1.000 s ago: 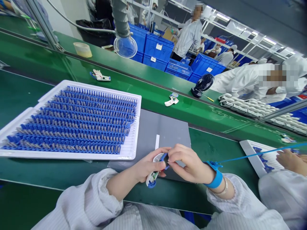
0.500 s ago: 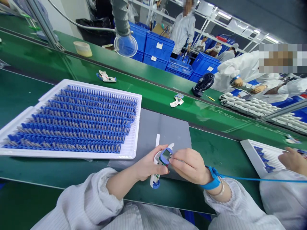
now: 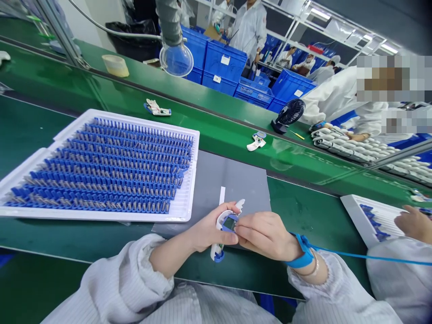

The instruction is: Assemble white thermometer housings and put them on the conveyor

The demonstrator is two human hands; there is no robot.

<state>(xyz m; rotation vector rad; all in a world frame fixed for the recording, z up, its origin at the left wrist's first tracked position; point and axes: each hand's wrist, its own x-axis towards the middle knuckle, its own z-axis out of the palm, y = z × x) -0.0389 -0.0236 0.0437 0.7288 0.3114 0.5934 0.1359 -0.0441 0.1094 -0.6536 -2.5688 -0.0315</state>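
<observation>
In my left hand (image 3: pixel 216 230) is a white handheld device housing (image 3: pixel 220 221), its fingers wrapped round the shell and thumb across the front. A small display screen with a blue frame (image 3: pixel 229 223) sits at the housing's upper part, partly covered by my fingers. My right hand (image 3: pixel 263 234) is closed in a pinch at the screen's right edge; its fingertips hide the exact contact. A blue end piece (image 3: pixel 219 256) and a bit of circuit board show at the housing's lower end. Both hands are above the near edge of a grey mat (image 3: pixel 236 180).
A white tray (image 3: pixel 194 189) with rows of blue-and-metal parts lies left. Open device housings (image 3: pixel 158 108) ride the green belt (image 3: pixel 209 130). A blue wrist strap's cord (image 3: pixel 354 255) runs right, towards a co-worker's hand (image 3: pixel 413 224) and smaller tray (image 3: pixel 354 216). A black fan (image 3: pixel 288 116) stands beyond.
The blue-framed screen has tilted and sits closer against the housing, with my right fingers still at it. The housings on the belt have shifted right, and a white piece has appeared at far left.
</observation>
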